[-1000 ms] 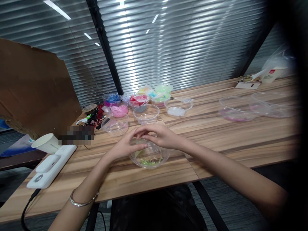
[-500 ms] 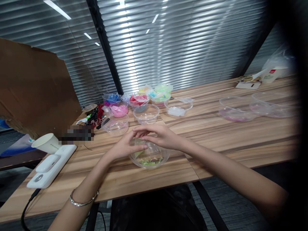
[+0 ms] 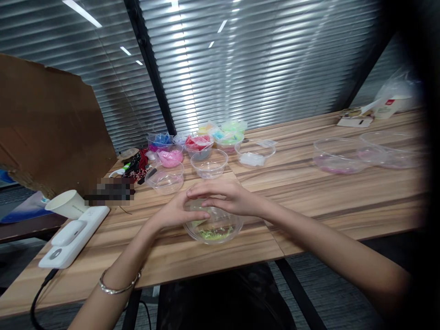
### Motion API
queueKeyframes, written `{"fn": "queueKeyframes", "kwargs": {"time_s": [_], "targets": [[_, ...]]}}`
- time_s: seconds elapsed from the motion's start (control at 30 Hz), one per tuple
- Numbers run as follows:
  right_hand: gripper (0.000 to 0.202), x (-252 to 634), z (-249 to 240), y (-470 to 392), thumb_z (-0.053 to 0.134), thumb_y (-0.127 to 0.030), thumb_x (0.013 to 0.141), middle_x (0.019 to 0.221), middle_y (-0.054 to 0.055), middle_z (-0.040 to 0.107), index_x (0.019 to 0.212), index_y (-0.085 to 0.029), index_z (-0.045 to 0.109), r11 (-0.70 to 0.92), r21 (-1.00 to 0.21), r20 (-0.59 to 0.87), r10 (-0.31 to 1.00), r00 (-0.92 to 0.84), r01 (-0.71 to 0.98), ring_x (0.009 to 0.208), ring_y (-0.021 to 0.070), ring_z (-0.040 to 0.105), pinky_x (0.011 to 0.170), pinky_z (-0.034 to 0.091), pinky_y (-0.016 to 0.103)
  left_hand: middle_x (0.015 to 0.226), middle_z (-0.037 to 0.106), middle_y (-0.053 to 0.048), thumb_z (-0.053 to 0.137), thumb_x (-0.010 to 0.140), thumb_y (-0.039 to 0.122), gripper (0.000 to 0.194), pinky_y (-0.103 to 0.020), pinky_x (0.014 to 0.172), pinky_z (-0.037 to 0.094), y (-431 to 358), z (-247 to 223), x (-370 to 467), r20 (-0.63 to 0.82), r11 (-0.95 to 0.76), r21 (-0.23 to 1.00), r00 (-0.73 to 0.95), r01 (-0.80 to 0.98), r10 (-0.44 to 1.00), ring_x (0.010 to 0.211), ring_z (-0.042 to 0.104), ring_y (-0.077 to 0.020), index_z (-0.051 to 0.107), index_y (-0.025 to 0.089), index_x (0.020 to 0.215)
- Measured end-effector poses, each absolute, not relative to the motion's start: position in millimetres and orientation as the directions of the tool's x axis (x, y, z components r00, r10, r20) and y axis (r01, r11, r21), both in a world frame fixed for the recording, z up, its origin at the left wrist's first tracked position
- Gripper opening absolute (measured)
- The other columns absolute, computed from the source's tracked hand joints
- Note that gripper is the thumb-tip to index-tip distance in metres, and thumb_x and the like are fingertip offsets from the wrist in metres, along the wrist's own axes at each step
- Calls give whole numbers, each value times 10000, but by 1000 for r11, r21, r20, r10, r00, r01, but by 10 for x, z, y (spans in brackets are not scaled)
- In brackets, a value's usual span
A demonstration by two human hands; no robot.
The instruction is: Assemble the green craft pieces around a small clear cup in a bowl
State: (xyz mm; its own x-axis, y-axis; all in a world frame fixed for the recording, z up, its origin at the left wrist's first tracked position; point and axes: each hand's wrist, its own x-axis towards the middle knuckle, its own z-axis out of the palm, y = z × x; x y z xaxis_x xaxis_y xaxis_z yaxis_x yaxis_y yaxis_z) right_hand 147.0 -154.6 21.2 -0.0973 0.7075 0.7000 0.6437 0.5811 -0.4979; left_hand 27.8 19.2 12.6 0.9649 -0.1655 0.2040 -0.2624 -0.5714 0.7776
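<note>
A clear plastic bowl [image 3: 213, 240] with green strand-like bits [image 3: 216, 233] in its bottom stands near the table's front edge. Above its far left side, my left hand [image 3: 178, 210] curves, thumb stretched over the bowl. My right hand [image 3: 225, 196] arches in from the other side, fingers bent and closed towards the left fingers. Their fingertips meet or overlap. Something thin and see-through with a pale green tint shows below the fingers; whether both hands grip it is hidden.
Behind stand empty clear bowls [image 3: 209, 170] and bowls with bagged pink material [image 3: 171, 158] and red material [image 3: 198, 142]. At left are a power strip [image 3: 80, 243], a paper cup [image 3: 67, 205] and cardboard [image 3: 51, 128]. More clear bowls [image 3: 338, 158] stand right.
My hands stay above the bowl, with small finger shifts. My right fingers now cover more of my left fingertips. Less of the pale green see-through piece shows, and the green bits look spread wider.
</note>
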Motion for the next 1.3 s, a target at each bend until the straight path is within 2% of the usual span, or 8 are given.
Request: {"fn": "queueKeyframes", "kwargs": {"time_s": [0.33,0.63,0.83,0.93,1.03,1.1,1.2,1.3], "targets": [[440,1447,260,-1584,471,-45,928,1363,89,545,1347,-175,505,566,-554,577,790,-208,611,1298,140,479,1077,439,326,1340,570,-86,750,777,360,583,-456,1128,378,148,175,289,229,-578,759,955,-298,-191,1281,506,-283,550,230,1309],[426,1450,262,-1576,426,-57,948,1377,103,531,1354,-172,492,590,-539,591,773,-230,601,1313,142,464,1104,406,367,1396,527,-94,746,783,375,648,-432,1154,354,156,162,284,219,-586,756,956,-291,-192,1318,473,-284,497,213,1359],[425,1436,222,-1550,403,24,880,1310,113,571,1221,-148,590,662,-435,745,645,-169,611,1283,162,489,1094,402,406,1359,522,-99,677,851,365,535,-419,1116,378,192,64,316,321,-606,722,938,-333,-132,1283,482,-270,492,224,1332],[410,1450,192,-1561,399,71,804,1101,87,662,1034,-131,672,653,-419,766,628,-141,631,1107,153,590,1002,461,355,1327,509,-111,644,874,379,574,-415,1087,383,182,52,330,377,-577,734,922,-359,-94,1252,475,-259,420,221,1379],[346,1473,174,-1584,407,82,743,774,37,678,775,-117,688,575,-521,626,760,-175,631,788,117,626,801,504,261,1048,575,-68,585,917,365,528,-378,997,424,158,68,338,384,-566,749,922,-344,-53,1037,546,-203,398,201,1383],[316,1476,180,-1595,435,74,717,695,20,666,713,-118,685,481,-551,461,857,-231,682,699,109,606,727,488,236,924,553,-33,567,930,339,483,-350,955,428,142,75,342,409,-558,753,913,-348,-19,931,549,-173,411,196,1365],[363,1449,211,-1604,485,39,743,953,49,712,956,-132,724,361,-465,271,927,-258,808,914,153,629,845,476,274,914,545,-28,567,930,316,459,-316,899,436,120,78,344,442,-521,768,897,-373,8,889,553,-160,422,194,1348],[458,1416,228,-1611,486,-31,839,1248,72,623,1244,-181,636,348,-345,190,936,-298,872,1127,196,564,934,446,321,903,544,-26,572,925,297,444,-280,838,445,95,97,331,461,-500,770,887,-396,7,849,547,-145,434,188,1333]]}}
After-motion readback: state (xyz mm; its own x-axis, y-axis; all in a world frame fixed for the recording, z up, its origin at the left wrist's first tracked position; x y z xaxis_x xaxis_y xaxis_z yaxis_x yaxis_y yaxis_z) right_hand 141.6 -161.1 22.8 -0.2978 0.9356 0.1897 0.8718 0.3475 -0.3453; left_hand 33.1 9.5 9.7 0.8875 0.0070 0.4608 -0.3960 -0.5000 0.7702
